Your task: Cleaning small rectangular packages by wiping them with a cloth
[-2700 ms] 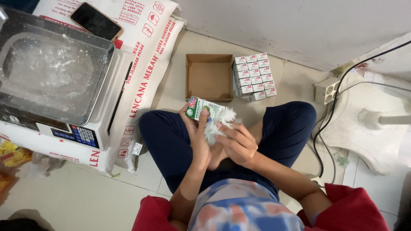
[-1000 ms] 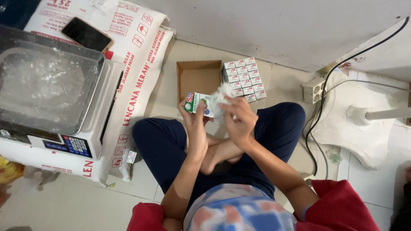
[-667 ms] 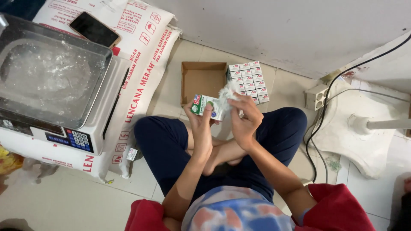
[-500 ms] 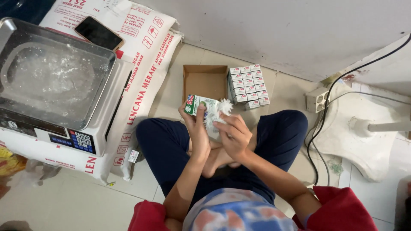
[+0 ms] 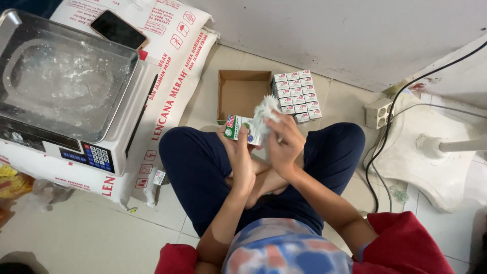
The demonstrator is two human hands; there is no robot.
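Tiled floor (crowded), left hand [image 5: 242, 152] fingers gripping small carton [image 5: 239, 129], right hand [image 5: 284, 144] pinching white plastic [image 5: 265, 110].

Red sleeves; navy trousers [image 5: 193, 167]

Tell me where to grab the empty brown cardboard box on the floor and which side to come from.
Grip the near wall of the cardboard box at its rim, coming from above on the person's side. It lies open-topped and empty; the stack of small cartons sits against its right wall.
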